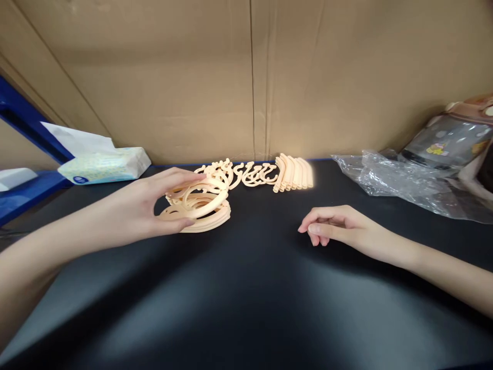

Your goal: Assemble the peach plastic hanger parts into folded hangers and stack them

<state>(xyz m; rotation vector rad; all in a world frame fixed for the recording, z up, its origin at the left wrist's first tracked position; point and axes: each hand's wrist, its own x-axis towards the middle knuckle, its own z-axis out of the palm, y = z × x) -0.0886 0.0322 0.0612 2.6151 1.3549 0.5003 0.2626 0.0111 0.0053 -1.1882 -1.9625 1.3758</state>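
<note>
In the head view, a left hand (pixel 140 206) is curving around beige rings (pixel 213 221) stacked on a black table (pixel 246 288), its grip unclear; a right hand (pixel 344 226) is curling, thumb meeting fingers; a tissue pack (pixel 115 165) is showing an unreadable blue label (pixel 80 180).

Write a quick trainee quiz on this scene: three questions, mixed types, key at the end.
1. Which hand has its thumb and fingers at the ring-shaped beige pieces?
2. True or false: the tissue pack lies to the left of the clear plastic bag.
3. What does the right hand hold?
A) a beige bar
B) a tissue
C) nothing visible

Key:
1. The left hand.
2. True.
3. C.
</note>
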